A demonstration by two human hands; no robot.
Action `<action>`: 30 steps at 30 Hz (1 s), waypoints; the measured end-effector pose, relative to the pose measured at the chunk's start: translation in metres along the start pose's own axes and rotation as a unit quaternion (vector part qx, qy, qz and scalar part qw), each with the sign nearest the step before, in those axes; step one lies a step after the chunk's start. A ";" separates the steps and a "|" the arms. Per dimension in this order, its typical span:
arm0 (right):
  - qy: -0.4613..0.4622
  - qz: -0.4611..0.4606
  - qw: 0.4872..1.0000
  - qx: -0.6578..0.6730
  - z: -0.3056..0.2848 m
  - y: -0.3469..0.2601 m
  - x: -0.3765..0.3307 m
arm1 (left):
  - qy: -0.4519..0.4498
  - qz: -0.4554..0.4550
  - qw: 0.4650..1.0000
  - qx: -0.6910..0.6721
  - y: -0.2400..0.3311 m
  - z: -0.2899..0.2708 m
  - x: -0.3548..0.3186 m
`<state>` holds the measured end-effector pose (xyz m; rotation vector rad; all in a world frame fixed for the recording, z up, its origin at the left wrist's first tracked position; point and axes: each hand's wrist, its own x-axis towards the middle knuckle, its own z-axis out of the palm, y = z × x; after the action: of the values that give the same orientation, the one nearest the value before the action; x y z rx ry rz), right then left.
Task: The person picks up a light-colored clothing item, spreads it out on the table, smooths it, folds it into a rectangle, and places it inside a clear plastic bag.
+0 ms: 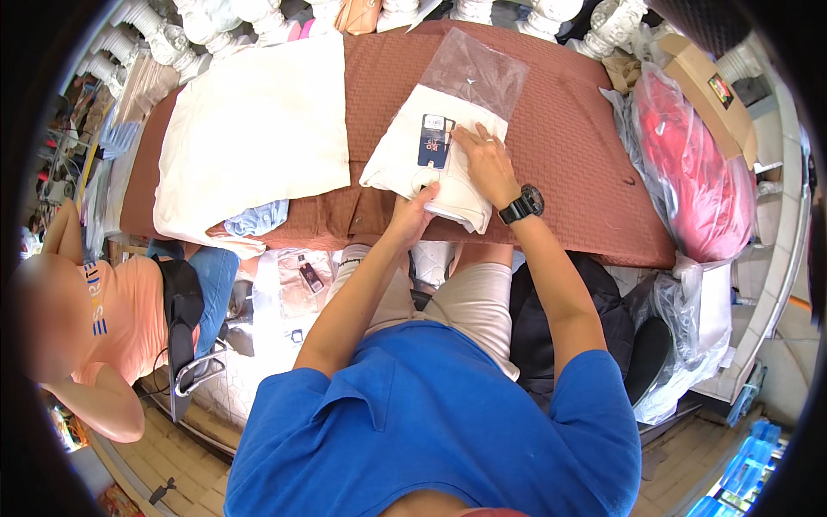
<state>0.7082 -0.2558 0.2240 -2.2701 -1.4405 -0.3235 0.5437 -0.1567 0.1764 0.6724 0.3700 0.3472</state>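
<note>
A folded cream garment [401,142] lies partly inside a clear plastic bag [475,65], whose transparent end stretches toward the far side of the table. On the garment is a dark blue hang tag [435,142] with a white label. My left hand [413,217] grips the near edge of the garment, thumb on top and the other fingers hidden underneath. My right hand [488,165] rests on the garment's right part with its fingers stretched out beside the tag. A black watch [522,205] is on my right wrist.
A brown cloth [568,146] covers the table. Left lies a large cream cloth [258,129], with light blue fabric [258,218] under its near edge. At right are bagged red fabric [693,164] and a cardboard box [708,90]. Another person [129,319] sits at left.
</note>
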 end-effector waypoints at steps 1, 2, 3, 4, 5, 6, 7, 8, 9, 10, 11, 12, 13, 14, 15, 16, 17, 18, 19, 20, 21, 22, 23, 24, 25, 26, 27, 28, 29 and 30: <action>0.004 0.008 1.000 0.012 -0.001 -0.001 -0.001 | -0.002 0.007 1.000 -0.004 -0.001 0.002 0.000; 0.007 0.015 1.000 0.023 -0.002 -0.002 -0.001 | -0.004 0.014 1.000 -0.009 -0.003 0.005 0.000; 0.005 0.016 0.999 0.028 -0.004 -0.003 -0.001 | -0.008 0.017 1.000 -0.010 -0.003 0.008 0.001; 0.003 0.017 0.999 0.033 -0.006 -0.003 0.000 | -0.011 0.021 1.000 -0.012 -0.004 0.010 0.004; 0.001 0.017 0.999 0.037 -0.008 -0.004 0.001 | -0.015 0.025 0.999 -0.014 -0.004 0.012 0.007; 0.010 0.009 0.999 0.032 -0.010 -0.005 0.001 | -0.013 0.025 0.999 -0.014 -0.005 0.014 0.009; 0.020 0.000 0.999 0.026 -0.014 -0.008 0.001 | -0.012 0.026 0.999 -0.014 -0.006 0.016 0.011; 0.029 -0.009 0.999 0.021 -0.016 -0.010 0.001 | -0.010 0.027 0.999 -0.014 -0.006 0.018 0.012; 0.033 -0.006 0.999 0.018 -0.016 -0.011 0.001 | -0.009 0.027 1.000 -0.010 -0.006 0.019 0.014; 0.038 -0.003 0.999 0.014 -0.016 -0.013 0.002 | -0.008 0.026 1.000 -0.007 -0.006 0.020 0.016; 0.042 -0.001 0.999 0.011 -0.017 -0.014 0.002 | -0.007 0.026 1.000 -0.003 -0.005 0.022 0.018; 0.042 0.000 0.999 0.010 -0.018 -0.014 0.002 | -0.008 0.028 1.000 -0.003 -0.006 0.024 0.020; 0.041 0.001 0.999 0.010 -0.018 -0.014 0.003 | -0.007 0.031 0.999 -0.003 -0.006 0.025 0.021; 0.039 0.001 0.999 0.010 -0.018 -0.015 0.003 | -0.007 0.034 0.999 -0.003 -0.007 0.027 0.023; 0.023 0.012 1.000 0.013 -0.019 -0.015 0.003 | -0.008 0.041 0.999 0.001 -0.006 0.028 0.026; 0.006 0.023 1.000 0.016 -0.020 -0.016 0.003 | -0.009 0.048 0.999 0.006 -0.006 0.029 0.030; -0.011 0.034 0.999 0.019 -0.021 -0.017 0.002 | -0.010 0.055 0.998 0.011 -0.006 0.029 0.034; -0.010 0.035 0.999 0.012 -0.021 -0.019 0.002 | -0.005 0.050 0.999 0.014 -0.005 0.029 0.037; -0.009 0.036 0.999 0.004 -0.022 -0.020 0.003 | -0.001 0.045 0.999 0.017 -0.004 0.030 0.041; -0.007 0.038 0.999 -0.004 -0.023 -0.021 0.003 | 0.003 0.039 0.999 0.020 -0.003 0.031 0.045; -0.007 0.036 0.999 -0.005 -0.023 -0.021 0.004 | 0.001 0.040 0.999 0.023 -0.002 0.032 0.048; -0.005 0.035 0.999 -0.006 -0.024 -0.022 0.005 | -0.001 0.039 0.999 0.026 0.000 0.032 0.052; -0.004 0.034 0.999 -0.007 -0.025 -0.022 0.006 | -0.004 0.039 0.999 0.030 0.001 0.032 0.055; -0.005 0.035 0.999 -0.007 -0.026 -0.023 0.006 | -0.002 0.042 0.999 0.033 0.001 0.033 0.058; -0.005 0.040 0.999 -0.006 -0.026 -0.025 0.007 | -0.001 0.042 0.998 0.038 0.002 0.034 0.061; -0.006 0.044 0.999 -0.005 -0.026 -0.027 0.006 | -0.001 0.043 0.998 0.042 0.002 0.034 0.062; 0.003 0.044 0.999 -0.010 -0.024 -0.030 0.006 | -0.003 0.048 0.998 0.043 0.003 0.033 0.062; 0.013 0.044 0.999 -0.015 -0.022 -0.032 0.006 | -0.007 0.054 0.998 0.044 0.005 0.036 0.062; 0.022 0.045 0.999 -0.021 -0.021 -0.033 0.006 | -0.011 0.059 0.997 0.044 0.007 0.038 0.061; 0.025 0.051 0.998 -0.018 -0.020 -0.034 0.006 | -0.011 0.057 0.997 0.044 0.009 0.040 0.061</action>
<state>0.6808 -0.2482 0.2520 -2.3382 -1.2972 -0.3758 0.6129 -0.1458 0.1984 0.7855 0.3270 0.4336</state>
